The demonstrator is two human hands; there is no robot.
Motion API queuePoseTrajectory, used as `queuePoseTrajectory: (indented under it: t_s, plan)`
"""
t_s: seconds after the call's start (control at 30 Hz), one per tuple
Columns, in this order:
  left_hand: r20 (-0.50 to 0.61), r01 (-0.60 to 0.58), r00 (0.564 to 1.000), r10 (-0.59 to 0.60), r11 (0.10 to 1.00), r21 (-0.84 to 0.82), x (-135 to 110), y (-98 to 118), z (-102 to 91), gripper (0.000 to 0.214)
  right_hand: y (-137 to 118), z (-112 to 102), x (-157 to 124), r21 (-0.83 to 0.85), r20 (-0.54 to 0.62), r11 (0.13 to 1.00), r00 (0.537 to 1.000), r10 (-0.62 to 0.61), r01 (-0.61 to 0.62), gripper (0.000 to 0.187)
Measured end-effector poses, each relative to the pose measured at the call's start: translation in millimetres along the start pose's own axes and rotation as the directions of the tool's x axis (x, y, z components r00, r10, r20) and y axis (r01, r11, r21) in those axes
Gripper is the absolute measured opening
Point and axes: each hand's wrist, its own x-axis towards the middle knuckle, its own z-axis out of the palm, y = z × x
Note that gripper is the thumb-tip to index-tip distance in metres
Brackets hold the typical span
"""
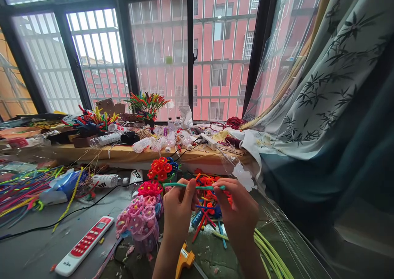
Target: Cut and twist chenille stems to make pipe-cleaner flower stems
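Note:
A green pipe cleaner (203, 187) stretches level between my two hands. My left hand (179, 205) pinches it between thumb and fingers, and one end sticks out past the hand to the left. Near the other end, my right hand (237, 203) is closed on it with thumb and forefinger. Behind and below lies a heap of orange and red pipe-cleaner pieces (212, 197), partly hidden by the hands. Beside my left hand stand pipe-cleaner flowers: pink ones (138, 213) in a clear cup and red ones (160, 169) further back.
A yellow glue gun (184, 260) lies under my left forearm. To the left are a white remote (85, 245), a black cable (89, 207) and many loose coloured pipe cleaners (27, 188). Yellow-green pipe cleaners (272, 254) lie right. Plastic bottles (143, 144) crowd the windowsill.

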Motion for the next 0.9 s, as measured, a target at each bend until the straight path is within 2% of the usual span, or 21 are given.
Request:
queuePoseTrajectory:
  t_s: [0.07, 0.13, 0.2, 0.33, 0.47, 0.57, 0.7, 0.8, 0.9]
  plan:
    - [-0.025, -0.063, 0.998, 0.064, 0.997, 0.035, 0.4, 0.8, -1.0, 0.037, 0.5, 2.9, 0.9, 0.038, 0.063, 0.989, 0.988, 0.143, -0.146, 0.01]
    - [-0.028, -0.11, 0.993, 0.113, 0.99, 0.093, -0.4, 3.3, -1.1, 0.033, 2.6, 6.8, 1.2, 0.126, 0.156, 0.936, 0.938, 0.308, -0.328, 0.017]
    - [-0.008, -0.148, 0.989, 0.151, 0.978, 0.146, -2.1, 6.6, -0.7, 0.029, 4.9, 10.9, 1.0, 0.224, 0.238, 0.862, 0.883, 0.404, -0.455, 0.022]
    - [0.079, -0.238, 0.971, 0.225, 0.945, 0.226, -5.0, 10.1, 0.7, 0.018, 6.5, 15.4, 1.4, 0.315, 0.323, 0.774, 0.829, 0.458, -0.55, 0.024]
    - [0.079, -0.311, 0.95, 0.301, 0.916, 0.253, -4.1, 8.8, 2.7, 0.016, 6.2, 12.3, 4.0, 0.372, 0.338, 0.728, 0.814, 0.472, -0.576, 0.023]
    - [0.091, -0.249, 0.968, 0.236, 0.952, 0.176, -3.3, 7.6, 4.8, 0.017, 7.7, 7.8, 5.6, 0.414, 0.369, 0.692, 0.804, 0.466, -0.591, 0.022]
    - [0.083, -0.115, 0.99, 0.115, 0.993, -0.004, -5.1, 7.8, 8.2, 0.021, 10.8, 4.9, 4.4, 0.463, 0.427, 0.609, 0.764, 0.483, -0.644, 0.022]
    - [0.114, 0.0, 0.993, 0.022, 0.982, -0.19, -6.6, 8.0, 10.0, 0.023, 11.8, 6.4, 2.6, 0.525, 0.466, 0.506, 0.729, 0.502, -0.684, 0.023]
    - [0.151, 0.058, 0.988, -0.02, 0.966, -0.25, -6.0, 7.8, 9.1, 0.026, 11.7, 8.3, 2.4, 0.555, 0.493, 0.441, 0.706, 0.509, -0.705, 0.027]
